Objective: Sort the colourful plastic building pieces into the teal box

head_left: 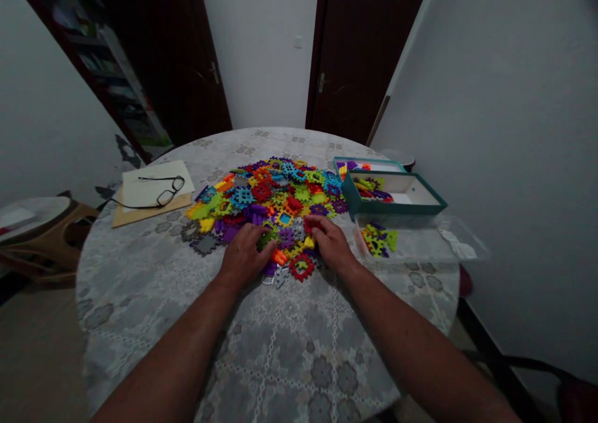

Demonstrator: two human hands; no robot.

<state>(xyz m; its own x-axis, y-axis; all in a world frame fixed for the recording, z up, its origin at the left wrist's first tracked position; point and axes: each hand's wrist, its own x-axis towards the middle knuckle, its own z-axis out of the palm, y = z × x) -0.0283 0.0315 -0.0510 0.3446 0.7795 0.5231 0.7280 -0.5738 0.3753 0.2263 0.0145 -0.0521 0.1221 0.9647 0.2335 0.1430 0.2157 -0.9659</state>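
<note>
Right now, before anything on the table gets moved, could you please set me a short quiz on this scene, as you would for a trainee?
1. True or false: the glasses lie on the paper, left of the pile of plastic pieces.
2. Where do the left hand and the right hand rest? A) on the glasses B) on the near edge of the pile C) on the paper
3. What colour is the box to the right of the pile?
Key: 1 true; 2 B; 3 teal.
</note>
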